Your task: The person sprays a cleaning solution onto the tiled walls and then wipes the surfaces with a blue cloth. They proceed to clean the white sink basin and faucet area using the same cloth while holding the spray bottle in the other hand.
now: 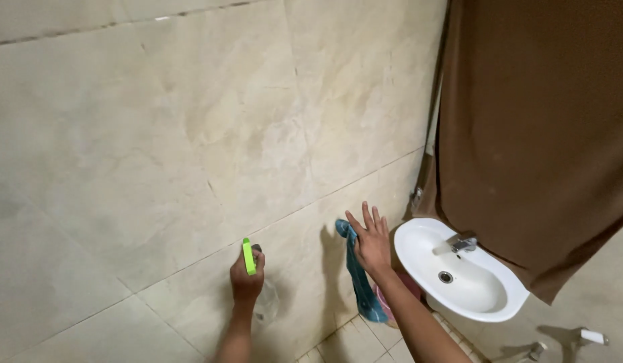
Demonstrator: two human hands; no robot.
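While the right hand (373,240) presses a limp blue cloth (358,275) flat-fingered against the tiled wall (190,134) left of the sink (419,259), the left hand (247,279) grips a spray bottle (252,269), apparently clear: light, rigid, probably slick, best held at its neck.

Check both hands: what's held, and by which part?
Left hand: spray bottle, gripped at the neck under its green trigger. Right hand: blue cloth, upper end pressed flat to the wall, the rest hanging.

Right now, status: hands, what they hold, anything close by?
Left hand grips green-topped spray bottle. Right hand presses blue cloth flat on tiled wall. White sink close beside the cloth.
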